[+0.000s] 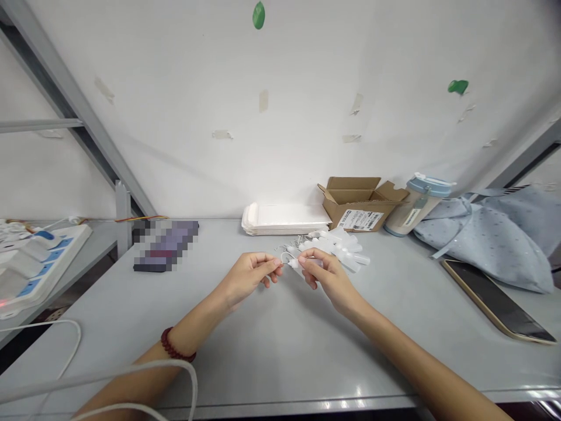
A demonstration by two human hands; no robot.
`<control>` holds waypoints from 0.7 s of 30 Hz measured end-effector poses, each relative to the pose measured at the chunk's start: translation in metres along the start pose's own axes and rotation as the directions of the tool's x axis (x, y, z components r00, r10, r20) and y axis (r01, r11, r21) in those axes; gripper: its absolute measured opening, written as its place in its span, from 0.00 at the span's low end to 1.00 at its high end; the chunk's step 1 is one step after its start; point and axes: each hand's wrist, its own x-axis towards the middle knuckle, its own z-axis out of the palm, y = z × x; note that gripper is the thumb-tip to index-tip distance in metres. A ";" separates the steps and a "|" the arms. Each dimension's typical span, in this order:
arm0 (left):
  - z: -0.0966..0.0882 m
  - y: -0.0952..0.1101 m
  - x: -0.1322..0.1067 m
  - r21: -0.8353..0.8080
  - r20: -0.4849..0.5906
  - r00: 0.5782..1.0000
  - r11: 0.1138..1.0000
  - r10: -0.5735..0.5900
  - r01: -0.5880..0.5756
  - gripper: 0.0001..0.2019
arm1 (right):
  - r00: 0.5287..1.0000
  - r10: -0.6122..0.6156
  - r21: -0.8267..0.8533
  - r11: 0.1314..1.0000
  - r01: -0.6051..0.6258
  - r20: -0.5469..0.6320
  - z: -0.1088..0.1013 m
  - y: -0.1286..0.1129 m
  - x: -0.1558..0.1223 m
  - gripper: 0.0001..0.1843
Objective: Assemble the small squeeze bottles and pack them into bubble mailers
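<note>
Over the middle of the grey table [272,345], my left hand [252,273] and my right hand [324,273] meet fingertip to fingertip. The right hand pinches a small white plastic piece [293,264] with a thin wire loop at its end. The left hand's fingers are pinched on that wire end. Just behind the hands lies a pile of similar small white plastic pieces [339,245]. A dark red bead bracelet [173,348] is on my left wrist.
A stack of white flat trays [284,219], an open cardboard box [357,204], a lidded cup [416,204] and a blue cloth bag [491,234] line the back. A phone [495,301] lies right. A power strip [39,251] and white cable [131,374] are left.
</note>
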 end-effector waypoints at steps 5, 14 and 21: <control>0.001 -0.001 0.000 0.040 -0.018 1.000 0.999 0.017 -0.016 0.13 | 1.000 0.010 -0.047 0.999 -0.010 0.002 0.003 -0.002 -0.001 0.14; 0.003 -0.003 0.002 0.055 -0.030 0.999 0.998 0.026 -0.024 0.13 | 0.999 0.005 -0.078 0.997 -0.002 0.036 0.003 0.002 -0.002 0.15; 0.000 -0.003 0.000 0.081 0.014 1.000 0.996 0.026 -0.027 0.13 | 0.997 0.014 -0.076 0.997 -0.008 0.078 0.003 -0.002 -0.004 0.15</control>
